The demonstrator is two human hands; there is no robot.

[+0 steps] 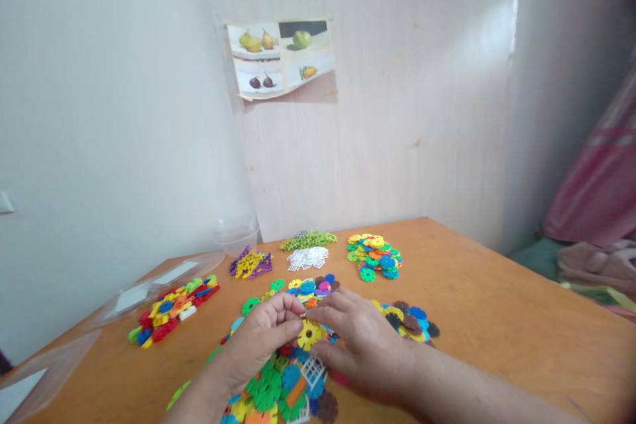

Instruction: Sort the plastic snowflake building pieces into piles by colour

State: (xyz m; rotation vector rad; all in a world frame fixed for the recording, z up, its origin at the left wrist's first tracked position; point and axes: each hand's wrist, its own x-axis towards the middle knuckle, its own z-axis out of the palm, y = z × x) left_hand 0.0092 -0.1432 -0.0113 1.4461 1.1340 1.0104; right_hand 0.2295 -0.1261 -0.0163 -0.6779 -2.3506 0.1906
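Note:
Over a mixed heap of plastic building pieces, my two hands meet at a yellow notched disc [309, 335] with a hole in its middle. My left hand [271, 328] is closed in a pinch, its thumb tip at the disc's left edge. Curved round the disc's other side, my right hand [365, 344] has fingers above it and its thumb by the lower right edge. Anything small between the fingertips is hidden. Below lie green notched discs [265, 384], a white lattice piece [313, 371] and blue, orange and brown pieces.
Further back on the wooden table [472, 291] are sorted piles: coloured discs [375, 255], white pieces [307, 258], green pieces [311, 240], purple and yellow pieces [251, 264]. Red and yellow blocks [169, 308] lie left, near clear bags [144, 288] and a clear tub [236, 235].

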